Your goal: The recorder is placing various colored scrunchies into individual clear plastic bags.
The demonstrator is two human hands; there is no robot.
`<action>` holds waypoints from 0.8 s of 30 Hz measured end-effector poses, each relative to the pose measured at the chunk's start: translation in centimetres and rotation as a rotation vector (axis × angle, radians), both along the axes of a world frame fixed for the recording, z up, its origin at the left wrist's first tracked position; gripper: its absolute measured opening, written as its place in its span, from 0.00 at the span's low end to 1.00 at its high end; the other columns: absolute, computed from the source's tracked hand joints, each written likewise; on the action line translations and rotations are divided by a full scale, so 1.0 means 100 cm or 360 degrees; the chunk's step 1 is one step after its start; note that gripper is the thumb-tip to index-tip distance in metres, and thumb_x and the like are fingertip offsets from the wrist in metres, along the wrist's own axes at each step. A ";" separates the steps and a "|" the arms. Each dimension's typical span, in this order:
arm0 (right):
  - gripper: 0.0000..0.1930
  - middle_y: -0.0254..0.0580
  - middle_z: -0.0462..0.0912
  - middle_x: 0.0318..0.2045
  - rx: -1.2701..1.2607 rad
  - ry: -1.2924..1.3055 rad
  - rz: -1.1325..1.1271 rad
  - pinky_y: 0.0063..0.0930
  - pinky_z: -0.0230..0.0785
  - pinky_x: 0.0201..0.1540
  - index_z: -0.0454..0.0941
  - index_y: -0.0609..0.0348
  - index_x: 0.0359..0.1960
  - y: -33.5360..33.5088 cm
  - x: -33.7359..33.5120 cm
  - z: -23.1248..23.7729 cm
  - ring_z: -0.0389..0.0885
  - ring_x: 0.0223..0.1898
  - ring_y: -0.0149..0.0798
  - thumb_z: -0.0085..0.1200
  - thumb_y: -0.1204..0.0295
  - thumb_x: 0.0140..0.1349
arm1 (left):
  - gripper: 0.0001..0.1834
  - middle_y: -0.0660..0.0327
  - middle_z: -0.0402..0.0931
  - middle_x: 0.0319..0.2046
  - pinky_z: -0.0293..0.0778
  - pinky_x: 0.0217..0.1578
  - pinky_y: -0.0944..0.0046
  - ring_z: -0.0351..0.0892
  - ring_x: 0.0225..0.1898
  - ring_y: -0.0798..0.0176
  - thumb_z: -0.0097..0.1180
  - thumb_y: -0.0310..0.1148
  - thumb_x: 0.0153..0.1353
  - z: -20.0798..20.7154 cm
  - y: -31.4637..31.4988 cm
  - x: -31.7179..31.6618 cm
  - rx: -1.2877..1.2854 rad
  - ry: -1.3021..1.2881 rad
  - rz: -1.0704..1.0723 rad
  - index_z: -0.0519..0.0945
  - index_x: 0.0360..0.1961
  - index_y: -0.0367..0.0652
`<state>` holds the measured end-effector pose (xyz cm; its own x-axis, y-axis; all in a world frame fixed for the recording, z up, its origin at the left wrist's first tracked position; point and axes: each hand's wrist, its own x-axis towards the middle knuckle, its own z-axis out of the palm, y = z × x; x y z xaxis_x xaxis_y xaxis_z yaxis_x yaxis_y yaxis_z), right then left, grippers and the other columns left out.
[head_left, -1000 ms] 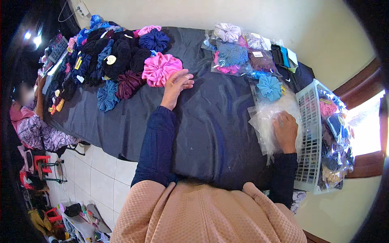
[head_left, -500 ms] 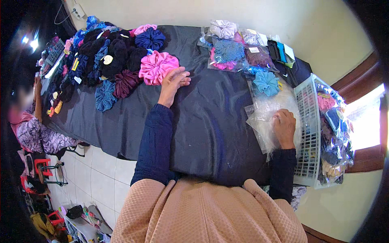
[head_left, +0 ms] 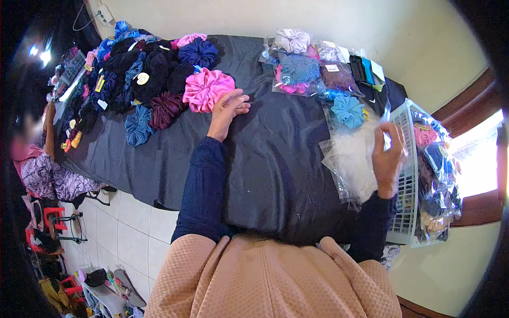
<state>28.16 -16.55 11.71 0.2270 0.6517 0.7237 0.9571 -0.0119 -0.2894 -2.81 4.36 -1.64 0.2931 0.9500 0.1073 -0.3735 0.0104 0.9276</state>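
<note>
My left hand [head_left: 229, 112] lies at the right edge of a big pink scrunchie [head_left: 208, 89], touching it, its fingers stretched out and slightly bent. Over the right end of a stack of clear plastic bags [head_left: 352, 159], my right hand [head_left: 388, 155] is raised beside the white basket. Its fingers are closed on what appears to be a thin clear plastic bag [head_left: 387, 110], blurred by motion. A light blue scrunchie [head_left: 348, 111] rests on the far end of the stack.
Several scrunchies are heaped [head_left: 151, 69] at the far left. Bagged scrunchies [head_left: 299, 69] lie at the back right. A white basket [head_left: 404, 175] full of bagged items borders the right side. A person [head_left: 40, 153] sits at the left end of the black-covered table [head_left: 265, 159].
My right hand has lifted off the bag stack and moved to the right, with thin clear plastic now showing by its fingers. My left hand has hardly moved.
</note>
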 end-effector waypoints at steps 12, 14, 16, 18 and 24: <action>0.05 0.43 0.75 0.45 0.0197 -0.0199 0.0805 0.44 0.59 0.52 0.75 0.57 0.31 0.135 -0.142 -0.099 0.72 0.48 0.46 0.54 0.72 0.52 | 0.27 0.52 0.75 0.49 0.71 0.51 0.62 0.77 0.48 0.60 0.45 0.48 0.66 0.009 -0.005 -0.003 -0.0139 -0.0293 -0.0562 0.69 0.56 0.37; 0.07 0.41 0.76 0.43 0.0132 -0.0281 0.0868 0.43 0.59 0.53 0.78 0.56 0.34 0.143 -0.159 -0.107 0.73 0.48 0.44 0.57 0.73 0.52 | 0.23 0.55 0.77 0.47 0.73 0.48 0.63 0.78 0.47 0.63 0.49 0.44 0.66 0.002 -0.002 -0.009 -0.0175 -0.0286 -0.0472 0.72 0.54 0.38; 0.08 0.42 0.76 0.44 0.0140 -0.0240 0.0941 0.44 0.58 0.54 0.78 0.56 0.35 0.142 -0.165 -0.113 0.72 0.49 0.44 0.57 0.73 0.52 | 0.20 0.56 0.78 0.46 0.73 0.46 0.65 0.79 0.45 0.63 0.50 0.40 0.65 0.004 -0.003 -0.007 -0.0181 -0.0158 -0.0380 0.73 0.53 0.38; 0.11 0.41 0.75 0.47 0.0127 -0.0131 0.1030 0.43 0.57 0.55 0.79 0.55 0.39 0.142 -0.164 -0.116 0.71 0.51 0.45 0.57 0.73 0.52 | 0.15 0.55 0.79 0.42 0.75 0.43 0.66 0.81 0.40 0.63 0.53 0.31 0.63 0.005 -0.004 -0.004 -0.0217 -0.0103 -0.0262 0.75 0.49 0.37; 0.15 0.46 0.74 0.50 0.0367 0.0365 0.0467 0.43 0.57 0.57 0.77 0.57 0.47 0.145 -0.147 -0.112 0.69 0.53 0.50 0.55 0.70 0.56 | 0.14 0.52 0.79 0.42 0.78 0.42 0.63 0.81 0.41 0.61 0.52 0.30 0.64 0.001 0.002 -0.011 -0.0169 -0.0279 -0.0229 0.75 0.49 0.35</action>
